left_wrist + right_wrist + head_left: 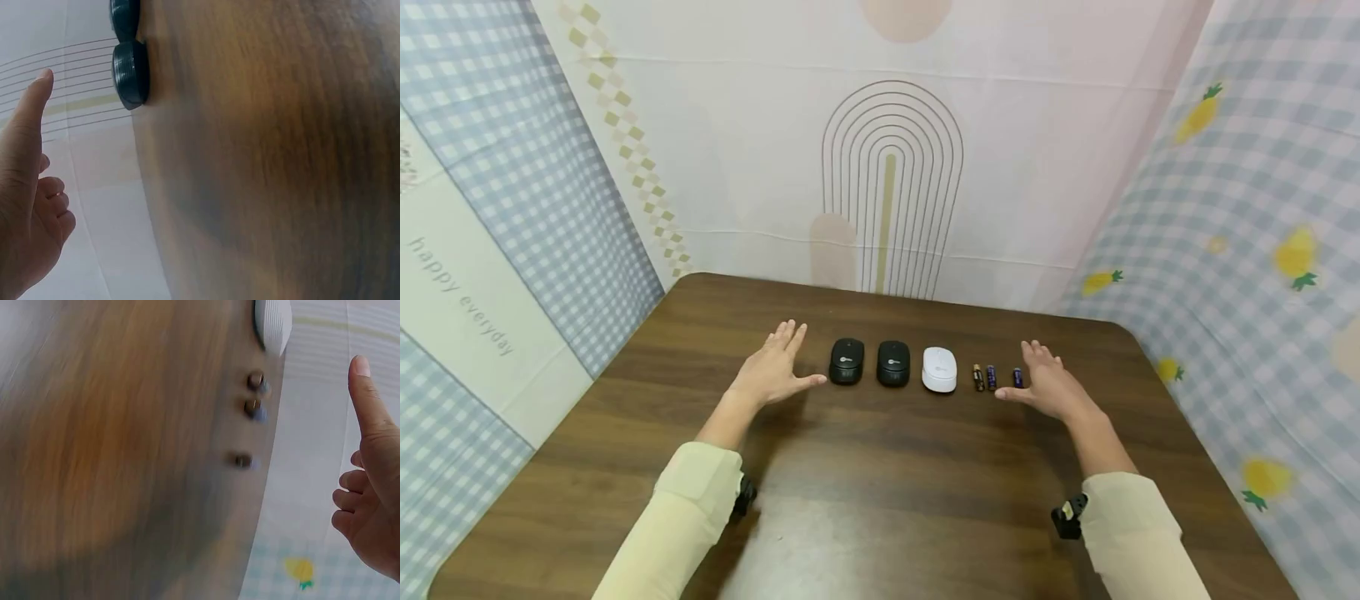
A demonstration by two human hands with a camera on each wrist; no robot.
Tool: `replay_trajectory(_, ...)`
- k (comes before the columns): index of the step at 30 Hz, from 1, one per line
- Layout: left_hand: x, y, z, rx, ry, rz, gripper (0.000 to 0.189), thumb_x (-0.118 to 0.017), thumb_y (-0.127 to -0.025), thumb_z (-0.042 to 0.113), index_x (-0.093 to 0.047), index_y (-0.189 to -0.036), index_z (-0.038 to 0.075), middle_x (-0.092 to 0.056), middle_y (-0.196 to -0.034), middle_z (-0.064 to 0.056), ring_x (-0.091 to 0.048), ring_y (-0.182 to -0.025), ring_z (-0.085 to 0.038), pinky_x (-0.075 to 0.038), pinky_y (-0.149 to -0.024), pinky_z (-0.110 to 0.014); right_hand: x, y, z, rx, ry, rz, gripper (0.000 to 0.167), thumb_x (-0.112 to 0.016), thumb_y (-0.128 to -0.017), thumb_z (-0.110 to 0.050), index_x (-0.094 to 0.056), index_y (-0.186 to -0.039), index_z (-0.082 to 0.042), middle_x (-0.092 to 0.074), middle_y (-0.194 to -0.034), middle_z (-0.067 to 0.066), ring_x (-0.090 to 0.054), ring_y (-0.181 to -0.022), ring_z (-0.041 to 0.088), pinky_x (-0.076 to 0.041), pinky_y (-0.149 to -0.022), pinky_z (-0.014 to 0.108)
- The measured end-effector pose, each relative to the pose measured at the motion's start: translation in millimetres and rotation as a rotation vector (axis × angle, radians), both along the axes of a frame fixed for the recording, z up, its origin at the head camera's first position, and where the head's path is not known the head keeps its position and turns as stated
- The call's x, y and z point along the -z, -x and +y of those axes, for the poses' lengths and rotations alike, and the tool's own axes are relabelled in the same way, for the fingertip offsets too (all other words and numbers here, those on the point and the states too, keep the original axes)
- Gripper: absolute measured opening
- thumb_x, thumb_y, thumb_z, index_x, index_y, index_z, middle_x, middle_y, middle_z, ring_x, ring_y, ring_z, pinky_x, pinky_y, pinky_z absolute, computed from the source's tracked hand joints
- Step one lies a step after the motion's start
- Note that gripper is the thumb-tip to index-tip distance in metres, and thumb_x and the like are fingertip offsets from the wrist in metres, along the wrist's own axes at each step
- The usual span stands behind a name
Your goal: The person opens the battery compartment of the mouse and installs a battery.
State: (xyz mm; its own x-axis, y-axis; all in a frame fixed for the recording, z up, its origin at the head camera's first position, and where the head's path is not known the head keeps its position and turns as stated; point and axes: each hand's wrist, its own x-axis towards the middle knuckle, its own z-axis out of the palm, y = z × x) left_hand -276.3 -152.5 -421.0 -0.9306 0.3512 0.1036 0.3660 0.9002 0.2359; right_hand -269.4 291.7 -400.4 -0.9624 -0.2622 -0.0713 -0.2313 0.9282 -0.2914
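Two black computer mice, a left one and a middle one, lie in a row with a white computer mouse on the brown table. To the right of the white mouse are three small batteries: a dark one with a gold end, a purple one and another purple one set apart. My left hand is spread over the table, thumb towards the left black mouse, holding nothing. My right hand is likewise spread and empty, its thumb close to the rightmost battery.
The wooden table has rounded far corners. Behind it hangs a pale printed cloth, with checked cloth on the left and right. A small black device is strapped at the right wrist.
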Motion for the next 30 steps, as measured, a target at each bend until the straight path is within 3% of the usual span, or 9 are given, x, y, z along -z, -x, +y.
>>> replay_trajectory(7, 9.4, 4.0, 5.8, 0.048, -0.013, 0.013, 0.097, -0.056, -0.084, 0.056, -0.016, -0.143, -0.009, -0.015, -0.148, -0.024, -0.011, -0.138, -0.032, -0.013, -0.110, -0.040, 10.3, 16.4, -49, -0.084, -0.008, 0.094, 0.104, -0.069, -0.077, -0.050, -0.018, -0.140, 0.015, -0.014, -0.145, 0.032, -0.012, -0.135, 0.042, -0.012, -0.107, 0.053)
replay_trajectory(14, 10.2, 7.7, 20.3, 0.087, -0.032, -0.005, 0.090, -0.055, -0.087, 0.051, -0.017, -0.143, -0.009, -0.015, -0.149, -0.024, -0.011, -0.138, -0.031, -0.013, -0.110, -0.039, 20.8, 28.2, -97, -0.179, -0.009, 0.140, 0.102, -0.069, -0.075, -0.053, -0.025, -0.139, 0.012, -0.021, -0.145, 0.029, -0.019, -0.135, 0.038, -0.016, -0.107, 0.050)
replay_trajectory(22, 26.2, 21.1, 40.3, 0.062, 0.040, -0.081, 0.084, -0.058, -0.088, 0.045, -0.018, -0.145, -0.003, -0.017, -0.150, -0.019, -0.014, -0.138, -0.028, -0.023, -0.107, -0.040, 36.6, 39.4, -145, -0.254, -0.056, 0.139, 0.098, -0.065, -0.077, -0.055, -0.027, -0.141, 0.008, -0.022, -0.146, 0.024, -0.018, -0.136, 0.033, -0.015, -0.109, 0.046)
replay_trajectory(30, 36.5, 37.6, 56.5, -0.001, 0.010, -0.142, 0.081, -0.058, -0.089, 0.040, -0.019, -0.145, -0.002, -0.018, -0.150, -0.018, -0.015, -0.138, -0.027, -0.022, -0.108, -0.040, 45.9, 53.7, -189, -0.282, -0.153, 0.201, 0.090, -0.066, -0.078, -0.052, -0.033, -0.139, 0.005, -0.029, -0.145, 0.021, -0.025, -0.134, 0.031, -0.018, -0.108, 0.043)
